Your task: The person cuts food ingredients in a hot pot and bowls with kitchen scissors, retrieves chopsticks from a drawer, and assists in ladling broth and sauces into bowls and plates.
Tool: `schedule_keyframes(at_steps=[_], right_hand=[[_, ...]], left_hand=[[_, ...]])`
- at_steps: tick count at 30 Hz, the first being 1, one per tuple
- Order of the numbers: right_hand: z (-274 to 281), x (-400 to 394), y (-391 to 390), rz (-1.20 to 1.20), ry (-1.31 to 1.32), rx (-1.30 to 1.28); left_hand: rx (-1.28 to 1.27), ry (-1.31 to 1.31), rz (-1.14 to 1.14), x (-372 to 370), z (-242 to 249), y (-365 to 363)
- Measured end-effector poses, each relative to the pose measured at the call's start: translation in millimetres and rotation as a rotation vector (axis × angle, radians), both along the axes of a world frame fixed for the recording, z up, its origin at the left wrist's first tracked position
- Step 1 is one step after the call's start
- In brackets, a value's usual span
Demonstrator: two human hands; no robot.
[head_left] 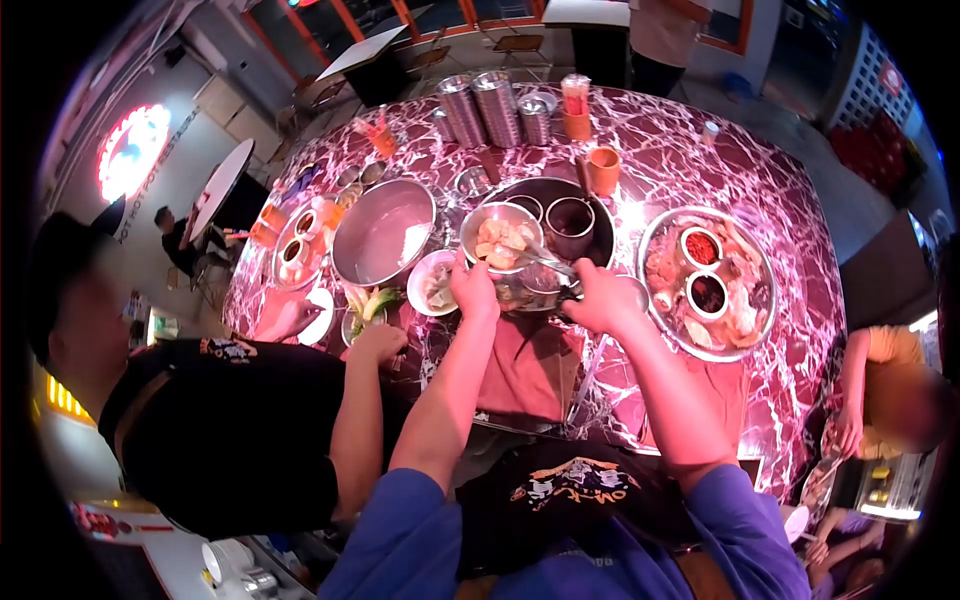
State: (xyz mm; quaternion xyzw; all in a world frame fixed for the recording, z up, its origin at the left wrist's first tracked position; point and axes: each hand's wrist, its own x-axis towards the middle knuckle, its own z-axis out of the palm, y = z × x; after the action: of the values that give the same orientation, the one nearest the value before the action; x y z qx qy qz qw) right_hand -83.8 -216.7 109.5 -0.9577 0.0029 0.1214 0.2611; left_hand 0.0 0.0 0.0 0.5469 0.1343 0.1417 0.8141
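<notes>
My left hand (pixel 474 291) grips the near side of a round bowl (pixel 478 217). Pale pinkish food pieces (pixel 503 243) lie inside it. In my right hand (pixel 603 297) is a pair of metal tongs (pixel 550 260), closed around the handles, with the tips reaching to the food at the bowl's right side. The bowl is held over the front left of a large round tray (pixel 606 238), which bears two dark-filled cups. Just left of my left hand, a smaller white bowl (pixel 413 292) contains pale food.
A wide metal basin (pixel 345 240) stands to the left. On the right is a round platter (pixel 763 290) of meat with two sauce cups. Steel canisters (pixel 495 105) and orange cups (pixel 603 170) stand behind. A co-worker's hand (pixel 380 345) is close on the left; another person (pixel 890 380) is at right.
</notes>
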Motion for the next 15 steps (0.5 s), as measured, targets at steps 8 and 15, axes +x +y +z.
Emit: schedule_keyframes(at_steps=[8, 15], right_hand=[[-36, 19, 35, -0.093, -0.014, 0.299], [-101, 29, 63, -0.145, 0.043, 0.596]], left_hand=[[0.080, -0.046, 0.058, -11, 19, -16], [0.673, -0.142, 0.070, 21, -6, 7]])
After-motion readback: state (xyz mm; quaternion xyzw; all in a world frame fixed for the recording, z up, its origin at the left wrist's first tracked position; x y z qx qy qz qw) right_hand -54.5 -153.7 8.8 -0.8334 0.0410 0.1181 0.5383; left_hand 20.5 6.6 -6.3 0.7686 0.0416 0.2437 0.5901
